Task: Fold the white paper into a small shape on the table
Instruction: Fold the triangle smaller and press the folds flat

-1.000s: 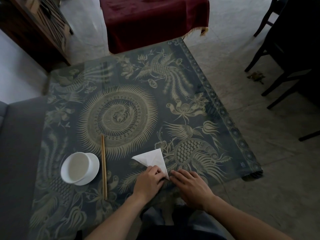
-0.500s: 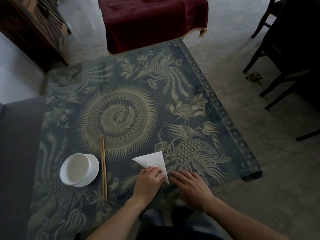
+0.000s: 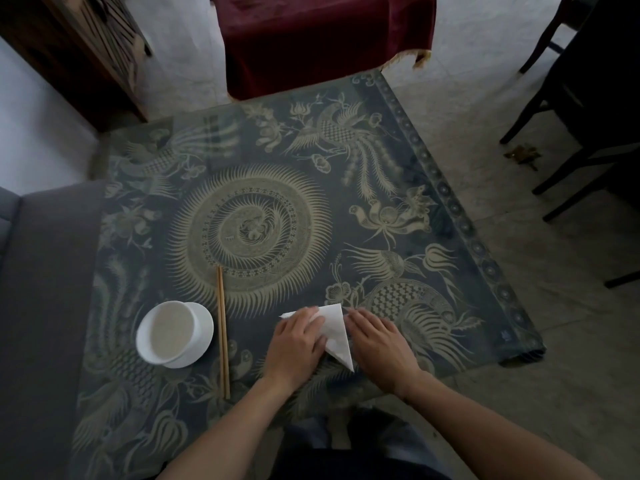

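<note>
The white paper (image 3: 335,332) lies folded into a triangle near the front of the patterned table (image 3: 398,188), one point aimed toward me. My left hand (image 3: 296,344) lies flat on the paper's left half, fingers spread over its far corner. My right hand (image 3: 377,344) rests palm down beside the right edge, fingertips touching the far right corner. Much of the paper's left part is hidden under my left hand.
A white bowl on a saucer (image 3: 172,333) stands at the front left. A pair of chopsticks (image 3: 222,332) lies lengthwise right of it. A grey seat (image 3: 41,289) borders the left. A maroon-covered table (image 3: 325,36) is beyond; dark chairs (image 3: 581,109) are at right.
My left hand has slid forward from the paper's near point up over its far left corner. My right hand has moved up along the right edge. The paper stays in place.
</note>
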